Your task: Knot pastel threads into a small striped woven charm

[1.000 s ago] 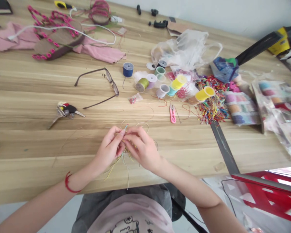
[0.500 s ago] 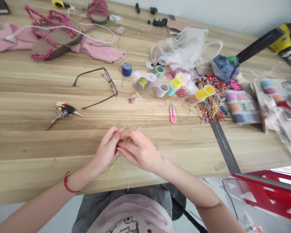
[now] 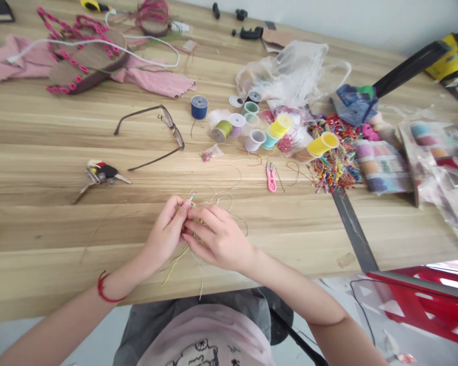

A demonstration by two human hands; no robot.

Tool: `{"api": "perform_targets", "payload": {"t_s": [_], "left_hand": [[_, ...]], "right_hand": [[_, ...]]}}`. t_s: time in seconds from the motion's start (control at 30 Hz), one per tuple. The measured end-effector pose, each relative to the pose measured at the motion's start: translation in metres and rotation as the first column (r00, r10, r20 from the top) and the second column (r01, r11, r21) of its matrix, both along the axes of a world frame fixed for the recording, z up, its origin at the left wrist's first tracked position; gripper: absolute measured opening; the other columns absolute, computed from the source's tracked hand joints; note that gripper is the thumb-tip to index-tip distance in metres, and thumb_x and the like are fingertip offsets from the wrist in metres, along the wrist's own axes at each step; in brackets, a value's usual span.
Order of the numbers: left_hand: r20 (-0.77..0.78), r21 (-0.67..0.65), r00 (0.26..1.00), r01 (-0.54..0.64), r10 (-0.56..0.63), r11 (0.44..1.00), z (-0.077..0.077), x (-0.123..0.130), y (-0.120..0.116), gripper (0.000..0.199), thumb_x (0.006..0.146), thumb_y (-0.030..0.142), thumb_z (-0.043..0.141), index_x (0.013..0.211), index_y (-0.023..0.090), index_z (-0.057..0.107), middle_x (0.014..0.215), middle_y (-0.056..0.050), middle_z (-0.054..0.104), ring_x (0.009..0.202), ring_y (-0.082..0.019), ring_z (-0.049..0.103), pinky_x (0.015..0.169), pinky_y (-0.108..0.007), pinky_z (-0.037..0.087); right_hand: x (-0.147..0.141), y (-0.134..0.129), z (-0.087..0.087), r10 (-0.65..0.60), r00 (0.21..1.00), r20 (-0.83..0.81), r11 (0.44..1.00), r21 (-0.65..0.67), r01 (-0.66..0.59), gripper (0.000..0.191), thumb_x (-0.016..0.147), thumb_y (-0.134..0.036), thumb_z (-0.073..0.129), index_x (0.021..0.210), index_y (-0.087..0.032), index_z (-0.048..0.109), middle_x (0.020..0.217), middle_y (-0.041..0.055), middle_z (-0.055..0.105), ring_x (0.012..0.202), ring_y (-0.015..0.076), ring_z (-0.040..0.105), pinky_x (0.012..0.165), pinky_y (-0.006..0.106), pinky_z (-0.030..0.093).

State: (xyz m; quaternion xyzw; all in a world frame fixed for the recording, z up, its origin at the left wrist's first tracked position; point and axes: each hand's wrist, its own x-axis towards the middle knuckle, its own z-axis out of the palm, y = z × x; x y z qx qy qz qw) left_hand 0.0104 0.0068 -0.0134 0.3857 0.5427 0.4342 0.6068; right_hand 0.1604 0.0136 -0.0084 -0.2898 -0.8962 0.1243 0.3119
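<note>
My left hand (image 3: pixel 167 229) pinches a braided cord (image 3: pixel 192 196) whose bluish tip with a red end sticks up past the thumb. Close against it, my right hand (image 3: pixel 221 238) has its fingers curled on the same work, with yellowish strands showing between them. Loose yellow and pale thread ends (image 3: pixel 174 267) hang below both hands toward the table's front edge. Thin loops of thread (image 3: pixel 225 197) lie on the wood just beyond my right fingers. The fingertips hide most of the cord.
Pink thread snips (image 3: pixel 270 178) lie ahead of my hands, near several thread spools (image 3: pixel 255 141). Eyeglasses (image 3: pixel 171 127) and keys (image 3: pixel 103 173) rest to the left. A tangle of colourful threads (image 3: pixel 338 170) and plastic bags (image 3: pixel 290 71) sit right and behind.
My right fingers have spread slightly and shifted on the cord, and more yellow strand shows between them. The cord's tip has tilted a little to the left.
</note>
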Motion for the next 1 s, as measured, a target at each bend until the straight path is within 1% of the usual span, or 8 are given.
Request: {"api": "perform_targets", "payload": {"t_s": [0.2, 0.33, 0.43, 0.57, 0.73, 0.83, 1.0], "left_hand": [[-0.028, -0.024, 0.999, 0.016, -0.016, 1.000, 0.0007, -0.0017, 0.0004, 0.035, 0.085, 0.051, 0.060, 0.073, 0.021, 0.047, 0.053, 0.009, 0.038, 0.038, -0.006, 0.033, 0.031, -0.016, 0.025], [-0.028, -0.035, 0.999, 0.013, -0.014, 0.999, 0.0016, -0.0017, 0.0000, 0.037, 0.084, 0.053, 0.060, 0.072, 0.022, 0.046, 0.052, 0.009, 0.038, 0.037, -0.006, 0.034, 0.031, -0.016, 0.027], [-0.025, -0.042, 1.000, 0.004, -0.005, 0.999, 0.0027, -0.0019, 0.0007, 0.036, 0.083, 0.052, 0.061, 0.071, 0.022, 0.046, 0.051, 0.009, 0.038, 0.036, -0.006, 0.034, 0.031, -0.015, 0.027], [-0.014, -0.057, 1.000, -0.010, 0.009, 0.998, 0.0023, -0.0023, 0.0031, 0.035, 0.082, 0.050, 0.063, 0.071, 0.021, 0.047, 0.051, 0.009, 0.038, 0.037, -0.005, 0.033, 0.030, -0.014, 0.026], [0.013, -0.089, 0.999, -0.040, 0.041, 0.995, -0.0021, -0.0035, 0.0065, 0.033, 0.079, 0.048, 0.065, 0.070, 0.021, 0.048, 0.052, 0.009, 0.040, 0.036, -0.005, 0.032, 0.029, -0.015, 0.025], [0.033, -0.103, 0.998, -0.049, 0.053, 0.993, -0.0041, -0.0040, 0.0076, 0.033, 0.079, 0.048, 0.065, 0.071, 0.021, 0.048, 0.053, 0.008, 0.040, 0.036, -0.005, 0.031, 0.029, -0.014, 0.025], [0.058, -0.136, 0.996, -0.055, 0.063, 0.989, -0.0020, -0.0027, 0.0081, 0.032, 0.077, 0.046, 0.067, 0.069, 0.021, 0.048, 0.052, 0.009, 0.039, 0.036, -0.005, 0.032, 0.030, -0.014, 0.024]], "right_hand": [[0.0009, -0.0011, 0.0009, 0.015, 1.000, 0.006, 0.993, 0.119, -0.015, 0.017, 0.093, -0.020, 0.056, 0.094, -0.011, 0.070, 0.101, 0.0083, 0.074, 0.098, 0.0223, 0.061, 0.078, 0.034, 0.050], [0.0022, -0.0006, 0.0008, 0.044, 0.999, -0.013, 0.985, 0.169, -0.041, 0.017, 0.093, -0.018, 0.056, 0.096, -0.011, 0.070, 0.098, 0.0068, 0.075, 0.097, 0.0222, 0.061, 0.081, 0.034, 0.051], [0.0025, 0.0003, 0.0012, 0.061, 0.998, -0.022, 0.983, 0.175, -0.056, 0.016, 0.093, -0.018, 0.057, 0.098, -0.010, 0.070, 0.097, 0.0069, 0.076, 0.098, 0.0211, 0.061, 0.082, 0.033, 0.051], [0.0019, 0.0006, 0.0008, 0.051, 0.999, -0.003, 0.984, 0.169, -0.050, 0.016, 0.093, -0.019, 0.058, 0.098, -0.011, 0.070, 0.098, 0.0064, 0.076, 0.099, 0.0215, 0.060, 0.082, 0.034, 0.050], [0.0019, -0.0006, -0.0031, 0.032, 0.999, 0.036, 0.994, 0.107, -0.036, 0.020, 0.094, -0.018, 0.055, 0.107, -0.012, 0.068, 0.109, 0.0080, 0.074, 0.108, 0.0222, 0.056, 0.086, 0.037, 0.050], [0.0019, -0.0008, -0.0048, 0.036, 0.998, 0.046, 0.997, 0.066, -0.039, 0.021, 0.094, -0.019, 0.054, 0.109, -0.012, 0.068, 0.114, 0.0088, 0.072, 0.111, 0.0223, 0.055, 0.089, 0.038, 0.050], [0.0014, 0.0003, -0.0049, 0.075, 0.997, 0.017, 0.997, 0.011, -0.075, 0.022, 0.095, -0.015, 0.050, 0.107, -0.008, 0.067, 0.114, 0.0120, 0.071, 0.111, 0.0220, 0.057, 0.098, 0.038, 0.051]]}}
